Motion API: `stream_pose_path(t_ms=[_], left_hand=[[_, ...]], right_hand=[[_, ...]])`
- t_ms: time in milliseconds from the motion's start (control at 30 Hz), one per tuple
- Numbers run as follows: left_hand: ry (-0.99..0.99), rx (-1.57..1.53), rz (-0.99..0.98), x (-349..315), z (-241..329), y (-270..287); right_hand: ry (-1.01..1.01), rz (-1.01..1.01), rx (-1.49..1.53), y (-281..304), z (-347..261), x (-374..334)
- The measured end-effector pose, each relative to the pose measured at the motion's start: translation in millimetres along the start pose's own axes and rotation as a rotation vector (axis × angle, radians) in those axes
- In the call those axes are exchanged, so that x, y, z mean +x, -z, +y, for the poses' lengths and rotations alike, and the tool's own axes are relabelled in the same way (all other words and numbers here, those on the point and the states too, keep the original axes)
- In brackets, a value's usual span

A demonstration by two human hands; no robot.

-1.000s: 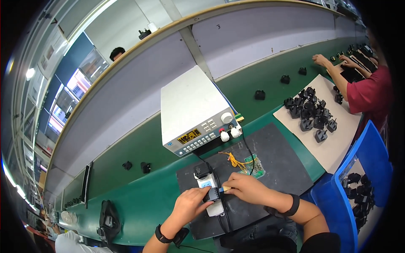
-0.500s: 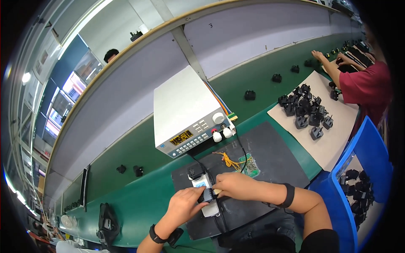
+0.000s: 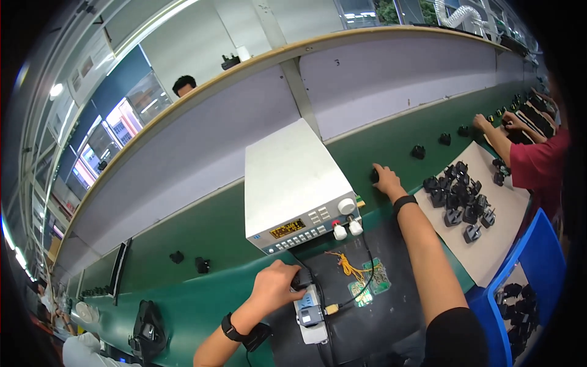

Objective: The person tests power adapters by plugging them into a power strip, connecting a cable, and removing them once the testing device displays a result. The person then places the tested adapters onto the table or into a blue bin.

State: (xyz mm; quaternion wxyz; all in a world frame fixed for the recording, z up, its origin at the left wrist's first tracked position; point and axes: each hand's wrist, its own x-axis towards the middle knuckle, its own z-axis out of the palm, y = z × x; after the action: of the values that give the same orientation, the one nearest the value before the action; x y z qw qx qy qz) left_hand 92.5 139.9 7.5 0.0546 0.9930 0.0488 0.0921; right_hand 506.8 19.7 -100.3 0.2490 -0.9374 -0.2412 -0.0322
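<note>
My left hand (image 3: pixel 275 287) is closed around a black power adapter (image 3: pixel 301 279) at the far end of a white power strip (image 3: pixel 315 335); the fingers partly hide it. Nearer on the strip sits a dark grey adapter (image 3: pixel 310 315), with a yellow connector (image 3: pixel 332 309) and black cable at its right side. My right hand (image 3: pixel 387 181) reaches across the green bench, fingers closed on another black adapter (image 3: pixel 374 176), mostly covered. A white bench instrument (image 3: pixel 293 183) with a lit display stands between the two hands.
Green circuit boards (image 3: pixel 379 276) with yellow wires (image 3: pixel 350 266) lie on the black mat (image 3: pixel 348 336). Many black adapters (image 3: pixel 455 196) cover cardboard (image 3: pixel 504 214) at right, beside a blue bin (image 3: pixel 532 263). A co-worker in a red sleeve (image 3: pixel 538 162) handles parts at far right.
My right hand has left the yellow connector and reached far right to an adapter on the bench. My left hand has shifted from the grey adapter to the black one. The view has tilted.
</note>
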Motion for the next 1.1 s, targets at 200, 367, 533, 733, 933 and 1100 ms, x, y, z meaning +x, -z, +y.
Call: stream_pose_path(t_ms=[200,367,533,733,933,1100], left_hand=[[0.054,-0.097,0.335,-25.5,0.9,66.5],[0.611,0.164,0.111,-33.9,-133.7,27.5],[0.545,0.112,0.124,-44.0,-239.2,-29.6],[-0.049,0.029,0.466,-22.4,-79.7,10.0],[-0.196,-0.215,0.198,-24.0,-7.7,16.1],[-0.077,-0.425,0.194,-17.5,-22.2,-6.2]], right_hand=[[0.067,0.224,0.112,38.7,16.7,-26.3],[0.114,0.049,0.665,166.2,-36.1,-185.9],[0.240,-0.732,1.170,130.3,-114.3,-261.9],[-0.028,-1.053,1.394,77.3,-139.5,-241.8],[-0.049,-1.229,1.524,60.2,-161.6,-248.5],[0.235,-0.781,1.025,85.5,-139.7,-263.4]])
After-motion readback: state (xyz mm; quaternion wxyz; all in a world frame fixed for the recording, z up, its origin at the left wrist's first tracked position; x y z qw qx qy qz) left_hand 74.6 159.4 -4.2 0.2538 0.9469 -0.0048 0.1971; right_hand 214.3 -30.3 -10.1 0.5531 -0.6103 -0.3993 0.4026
